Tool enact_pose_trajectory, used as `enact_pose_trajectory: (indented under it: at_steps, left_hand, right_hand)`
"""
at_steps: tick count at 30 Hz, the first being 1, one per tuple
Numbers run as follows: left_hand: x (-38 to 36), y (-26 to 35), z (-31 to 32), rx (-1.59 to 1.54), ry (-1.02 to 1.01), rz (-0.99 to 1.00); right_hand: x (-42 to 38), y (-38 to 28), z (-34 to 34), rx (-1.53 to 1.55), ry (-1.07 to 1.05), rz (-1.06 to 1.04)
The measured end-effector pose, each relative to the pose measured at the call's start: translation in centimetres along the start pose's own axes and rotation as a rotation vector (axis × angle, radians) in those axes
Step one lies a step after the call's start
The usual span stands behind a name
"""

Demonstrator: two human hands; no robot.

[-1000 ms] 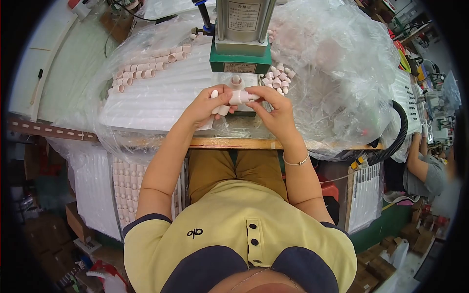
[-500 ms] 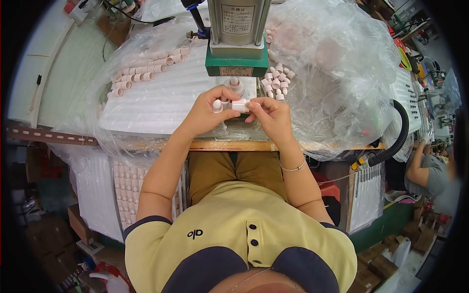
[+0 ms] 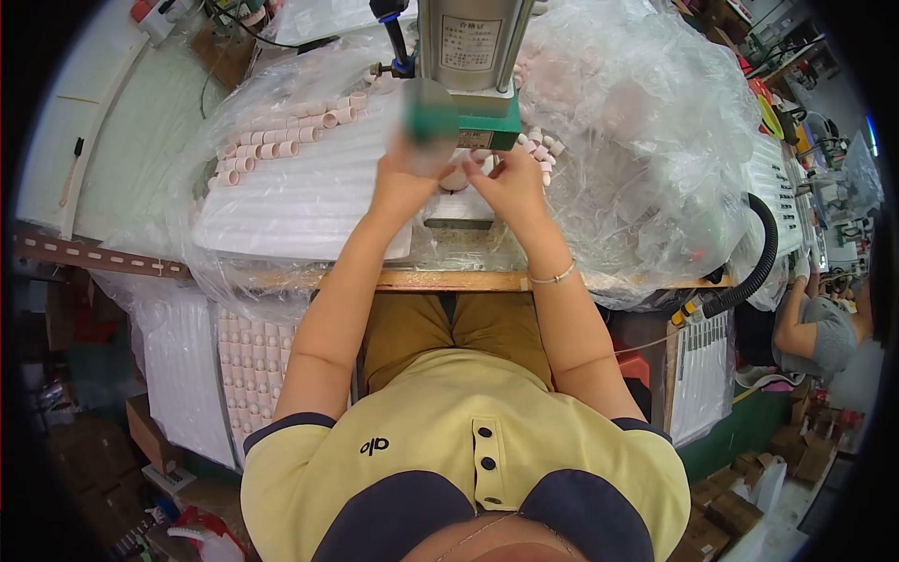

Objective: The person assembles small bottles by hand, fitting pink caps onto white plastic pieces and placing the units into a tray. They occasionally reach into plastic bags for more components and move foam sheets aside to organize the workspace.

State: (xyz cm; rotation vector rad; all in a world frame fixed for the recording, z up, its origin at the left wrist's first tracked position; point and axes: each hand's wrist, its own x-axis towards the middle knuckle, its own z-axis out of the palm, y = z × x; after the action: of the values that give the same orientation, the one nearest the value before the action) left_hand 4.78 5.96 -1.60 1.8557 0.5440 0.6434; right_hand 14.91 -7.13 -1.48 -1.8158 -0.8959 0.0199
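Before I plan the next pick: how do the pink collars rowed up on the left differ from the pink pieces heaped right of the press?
The collars lie in orderly rows; the heaped pieces are jumbled. Several collars show open ends, while some heaped pieces have whitish rounded tips. Both are pale pink.

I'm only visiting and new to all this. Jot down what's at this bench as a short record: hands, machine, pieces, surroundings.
Left hand: left hand, near the machine's base, partly blurred; grip unclear
Right hand: right hand, near a pale round piece; grip unclear
Machine: green-and-silver machine, above the hands
Left side: rows of pink pieces; white sheet
Right side: heap of small pink pieces; clear plastic
Wrist: bracelet, right arm
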Motion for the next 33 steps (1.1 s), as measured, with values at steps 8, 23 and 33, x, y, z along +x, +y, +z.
enact_pose_trajectory:
  at_steps: [8,23,33]
  left_hand:
    - [-3.9,0.2,-4.4,-0.656,-0.177,-0.146]
    - [-13.7,4.7,14.7,-0.308,-0.783,-0.060]
    - [-19.1,2.4,37.6,-0.183,-1.032,-0.010]
  right_hand:
    - [0.9,-1.5,1.0,-0.442,-0.284,-0.020]
    - [-18.2,3.4,-13.6,0.235,0.146,0.341]
    - [-28.7,15.3,-23.9,0.621,0.907,0.800]
